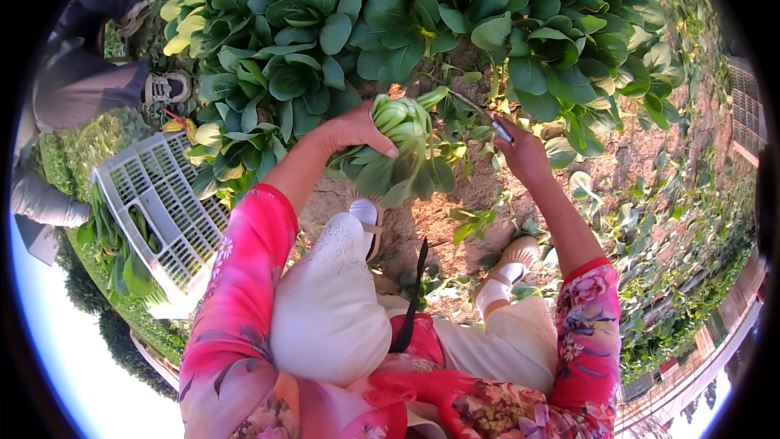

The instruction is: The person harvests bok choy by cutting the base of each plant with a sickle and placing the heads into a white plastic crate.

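My left hand (361, 129) is closed around a head of bok choy (402, 125), its pale green stalks upward and its leaves hanging down towards me. In my right hand (521, 147) is a small curved blade tool (501, 132) with a metal collar; its thin dark blade reaches left to a pale stalk beside the bok choy. The handle is mostly hidden in my fingers. Just beyond both hands stand dense growing bok choy plants (298, 76) with dark green leaves.
A white plastic crate (164, 213) holding leafy greens tilts at the left. Another person's shoe (167, 87), dark trousers and gloved hand are near it. Loose leaves and cut remains lie on the dry soil (420, 213) between my feet and to the right. Another crate (746, 103) sits at the far right.
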The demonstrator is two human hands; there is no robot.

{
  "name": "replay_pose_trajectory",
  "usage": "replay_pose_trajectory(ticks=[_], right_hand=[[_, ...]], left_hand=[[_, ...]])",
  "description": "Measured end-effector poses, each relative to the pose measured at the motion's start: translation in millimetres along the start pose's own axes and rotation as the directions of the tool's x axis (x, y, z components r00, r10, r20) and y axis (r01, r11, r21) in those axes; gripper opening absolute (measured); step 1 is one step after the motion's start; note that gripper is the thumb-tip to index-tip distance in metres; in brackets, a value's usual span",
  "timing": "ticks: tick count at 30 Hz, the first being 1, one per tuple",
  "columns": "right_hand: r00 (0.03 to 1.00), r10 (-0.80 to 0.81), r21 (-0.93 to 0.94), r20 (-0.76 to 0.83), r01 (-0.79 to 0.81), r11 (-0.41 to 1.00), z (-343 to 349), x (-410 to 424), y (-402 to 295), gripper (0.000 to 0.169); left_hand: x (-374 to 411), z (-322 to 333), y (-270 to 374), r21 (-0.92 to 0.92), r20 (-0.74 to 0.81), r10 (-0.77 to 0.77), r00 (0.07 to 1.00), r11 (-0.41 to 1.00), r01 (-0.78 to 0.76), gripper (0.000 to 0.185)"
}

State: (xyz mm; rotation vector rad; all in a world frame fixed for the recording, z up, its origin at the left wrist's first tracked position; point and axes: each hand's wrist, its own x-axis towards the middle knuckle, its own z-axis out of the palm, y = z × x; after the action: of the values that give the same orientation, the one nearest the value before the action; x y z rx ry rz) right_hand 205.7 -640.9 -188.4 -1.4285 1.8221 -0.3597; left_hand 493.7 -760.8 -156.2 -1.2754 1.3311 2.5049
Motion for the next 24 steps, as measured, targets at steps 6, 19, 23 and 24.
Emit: replay_pose_trajectory(ticks=[6,19,23,24], right_hand=[[0.948,0.102,0.715,-0.301,0.154,0.682,-99,-30,-146,0.042],[0.795,-0.284,0.469,-0.537,0.561,0.683,-193,-171,-388,0.012],[0.830,-0.444,0.473,-0.338,0.557,0.682,-137,-210,-442,0.015],[0.841,-0.428,0.529,-0.330,0.540,0.654,-113,-206,-449,0.015]], left_hand=[[-77,14,60,-0.226,0.261,0.346,0.901,0.930,-0.291,0.087],[-322,45,132,-0.132,0.090,0.877,0.472,0.480,-0.867,0.114],[-367,68,124,-0.069,-0.004,0.937,0.348,0.347,-0.935,0.116],[-375,73,116,-0.076,-0.020,0.949,0.314,0.311,-0.947,0.117]])
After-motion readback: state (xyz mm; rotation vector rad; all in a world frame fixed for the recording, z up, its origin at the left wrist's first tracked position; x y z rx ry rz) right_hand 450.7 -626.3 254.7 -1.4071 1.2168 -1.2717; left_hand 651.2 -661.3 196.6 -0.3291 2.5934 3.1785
